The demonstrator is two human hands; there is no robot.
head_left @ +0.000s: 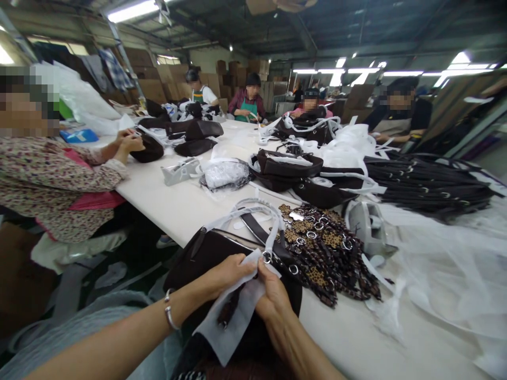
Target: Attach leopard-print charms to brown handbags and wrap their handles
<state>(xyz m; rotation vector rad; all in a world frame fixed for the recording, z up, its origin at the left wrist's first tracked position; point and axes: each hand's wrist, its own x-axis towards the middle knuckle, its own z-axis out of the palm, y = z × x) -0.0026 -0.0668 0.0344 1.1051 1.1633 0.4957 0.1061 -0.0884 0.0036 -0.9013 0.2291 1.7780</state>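
A dark handbag [202, 250] lies at the table's near edge, its handle [253, 205] wrapped in white material. Over its front hangs a translucent white sheet [232, 330], with a dark tassel-like piece [229, 309] lying against it. My left hand [233, 272] pinches the sheet's upper left part. On the right, my right hand [271, 287] closes on the sheet's upper right edge, just below a metal ring [266, 257] on the bag. Right of the bag is a pile of leopard-patterned charms [317, 237] with rings and dark tassels.
Behind the charms sit more dark bags [277, 169] and a plastic-wrapped bundle [225, 174]. A tape dispenser [368, 227] and white sheeting [447, 264] are at the right, near stacked black straps [431, 184]. A person [55, 179] works at the left; others sit across the table.
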